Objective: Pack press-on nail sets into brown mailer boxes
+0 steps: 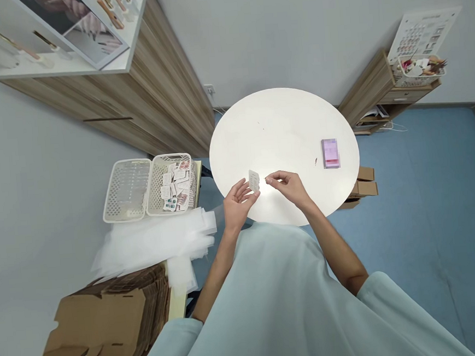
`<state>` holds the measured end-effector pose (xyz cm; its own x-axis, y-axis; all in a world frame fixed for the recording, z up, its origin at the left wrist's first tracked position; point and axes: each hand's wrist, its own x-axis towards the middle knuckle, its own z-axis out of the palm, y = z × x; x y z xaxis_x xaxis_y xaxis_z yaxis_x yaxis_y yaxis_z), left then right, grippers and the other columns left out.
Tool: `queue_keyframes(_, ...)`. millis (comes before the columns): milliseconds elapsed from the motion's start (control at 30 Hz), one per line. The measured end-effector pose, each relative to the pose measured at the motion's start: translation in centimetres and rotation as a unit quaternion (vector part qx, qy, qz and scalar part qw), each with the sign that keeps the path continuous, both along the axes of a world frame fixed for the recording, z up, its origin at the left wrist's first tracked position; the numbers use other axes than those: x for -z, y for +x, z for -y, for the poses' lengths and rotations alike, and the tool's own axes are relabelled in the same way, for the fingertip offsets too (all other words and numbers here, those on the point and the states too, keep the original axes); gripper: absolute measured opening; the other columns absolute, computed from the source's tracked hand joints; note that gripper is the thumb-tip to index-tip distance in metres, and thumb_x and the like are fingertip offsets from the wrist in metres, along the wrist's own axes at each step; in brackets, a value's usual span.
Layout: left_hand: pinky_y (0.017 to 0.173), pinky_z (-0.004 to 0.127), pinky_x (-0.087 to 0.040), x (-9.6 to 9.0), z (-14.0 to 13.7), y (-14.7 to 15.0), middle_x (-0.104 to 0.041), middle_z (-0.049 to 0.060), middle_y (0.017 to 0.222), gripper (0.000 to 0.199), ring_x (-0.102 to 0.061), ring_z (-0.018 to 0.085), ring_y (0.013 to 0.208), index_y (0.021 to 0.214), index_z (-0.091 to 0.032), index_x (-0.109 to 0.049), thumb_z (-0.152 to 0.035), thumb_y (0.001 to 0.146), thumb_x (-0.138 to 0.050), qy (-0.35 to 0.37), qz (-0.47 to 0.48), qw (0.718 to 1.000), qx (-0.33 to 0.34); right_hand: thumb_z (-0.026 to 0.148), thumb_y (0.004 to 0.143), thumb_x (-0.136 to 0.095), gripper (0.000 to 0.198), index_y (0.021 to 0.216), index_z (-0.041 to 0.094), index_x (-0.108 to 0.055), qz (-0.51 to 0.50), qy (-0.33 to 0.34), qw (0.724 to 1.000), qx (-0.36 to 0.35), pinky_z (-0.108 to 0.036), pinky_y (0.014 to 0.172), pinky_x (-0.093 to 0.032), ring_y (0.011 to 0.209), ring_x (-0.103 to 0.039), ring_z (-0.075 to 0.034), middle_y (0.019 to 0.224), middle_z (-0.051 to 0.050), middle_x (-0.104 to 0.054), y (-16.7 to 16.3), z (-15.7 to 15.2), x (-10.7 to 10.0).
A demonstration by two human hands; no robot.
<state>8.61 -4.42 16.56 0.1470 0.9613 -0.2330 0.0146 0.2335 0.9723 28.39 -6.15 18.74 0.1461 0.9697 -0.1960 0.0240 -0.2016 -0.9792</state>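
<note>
My left hand point(236, 202) holds a small white printed card point(254, 180) upright between thumb and fingers, over the near edge of the round white table point(282, 125). Just right of the card, my right hand point(286, 187) is closed in a pinch, its fingertips pointing at the card but apart from it. A tiny dark bit shows at those fingertips, too small to name. On the table to the right lie a pinkish-purple rectangular item point(330, 153), blurred out, and a small dark speck point(315, 161).
Left of the table, an open white plastic basket point(150, 179) holds many small cards point(176, 185). White translucent sheets point(155, 239) and stacked flat cardboard boxes point(105, 325) lie nearer me. A wooden cabinet point(164, 79) stands behind left, a drawer unit point(372, 88) behind right, cardboard boxes point(364, 188) beside the table.
</note>
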Motion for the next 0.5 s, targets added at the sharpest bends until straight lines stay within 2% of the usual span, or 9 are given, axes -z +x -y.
queue_keyframes(100, 0.104, 0.051, -0.06, 0.3, 0.5, 0.2, -0.073, 0.015, 0.135, 0.074, -0.069, 0.034, 0.126, 0.142, -0.022, -0.063, -0.043, 0.077, -0.09, 0.113, -0.104, 0.987, -0.037, 0.059, 0.083, -0.081, 0.037, 0.089, 0.022, -0.081, 0.03, -0.009, 1.0, -0.003, -0.034, 0.075, -0.055, 0.086, -0.071, -0.022, 0.097, -0.006, -0.08, -0.5, 0.0, -0.4)
queue_keyframes(233, 0.099, 0.05, -0.062, 0.1, 1.1, 0.4, -0.073, 0.013, 0.135, 0.067, -0.073, 0.031, 0.118, 0.143, -0.023, -0.063, -0.041, 0.082, -0.086, 0.234, -0.226, 0.944, -0.053, 0.058, 0.085, -0.076, 0.037, 0.086, 0.021, -0.08, 0.038, -0.012, 0.999, -0.002, -0.033, 0.073, -0.055, 0.085, -0.071, -0.022, 0.094, -0.006, -0.08, -1.1, -0.4, -0.1)
queue_keyframes(367, 0.096, 0.047, -0.064, 0.1, 1.1, 0.3, -0.075, 0.012, 0.131, 0.06, -0.075, 0.029, 0.11, 0.141, -0.023, -0.064, -0.04, 0.086, -0.082, 0.294, -0.298, 0.906, -0.057, 0.056, 0.087, -0.073, 0.036, 0.087, 0.021, -0.08, 0.039, -0.019, 0.999, -0.001, -0.032, 0.069, -0.053, 0.077, -0.069, -0.02, 0.094, -0.005, -0.08, -1.1, -0.5, 0.6)
queue_keyframes(500, 0.094, 0.046, -0.064, 0.3, 1.0, 0.2, -0.076, 0.011, 0.129, 0.057, -0.076, 0.028, 0.106, 0.139, -0.024, -0.066, -0.04, 0.086, -0.082, 0.306, -0.32, 0.896, -0.041, 0.059, 0.088, -0.073, 0.039, 0.088, 0.021, -0.079, 0.042, -0.022, 0.999, -0.009, -0.031, 0.064, -0.05, 0.069, -0.065, -0.017, 0.095, -0.005, -0.08, -0.8, -0.4, 1.3)
